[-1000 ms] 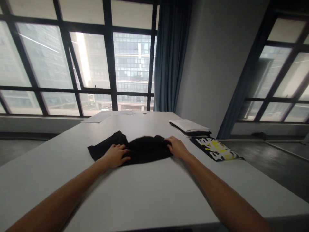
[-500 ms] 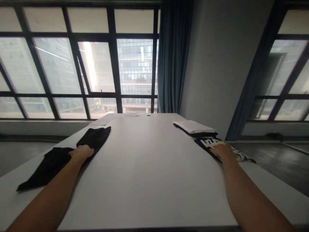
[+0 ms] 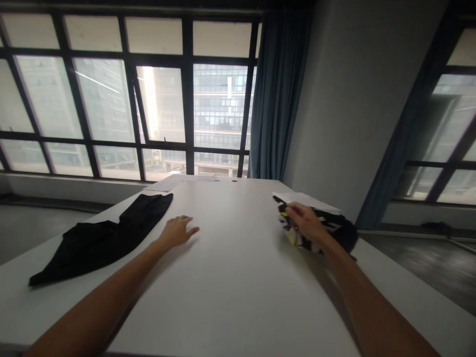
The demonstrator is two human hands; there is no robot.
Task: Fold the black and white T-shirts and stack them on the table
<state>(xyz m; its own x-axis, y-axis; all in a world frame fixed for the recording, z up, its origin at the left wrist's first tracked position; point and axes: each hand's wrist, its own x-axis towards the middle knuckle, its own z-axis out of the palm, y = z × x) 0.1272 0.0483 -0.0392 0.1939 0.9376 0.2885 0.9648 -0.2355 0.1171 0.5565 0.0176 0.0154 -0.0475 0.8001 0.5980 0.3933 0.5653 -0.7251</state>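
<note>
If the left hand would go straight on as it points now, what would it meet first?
Probably nothing soon: ahead of the left hand, the way looks free over the white table, roughly towards the small dark spot near the far edge. The hand's height and depth are unclear.

Pale daylight from the windows [image 3: 161, 104] leaves the foreground dim, with faint soft shadows on the table [image 3: 230, 277].

Garment [image 3: 107, 238] at left: plain black throughout; bunched cloth [image 3: 293, 235] at right: black with yellow and whitish patches, print blurred; folded stack [image 3: 316, 201] behind it: white top, black edge beneath; table [image 3: 230, 287]: plain white, dark round spot [image 3: 234, 181] near far end; paper sheets [image 3: 164, 185]: white; curtain [image 3: 278, 104]: dull blue; window frame [image 3: 188, 104]: black; pillar [image 3: 342, 99]: flat grey; floor [image 3: 22, 225]: grey
</note>
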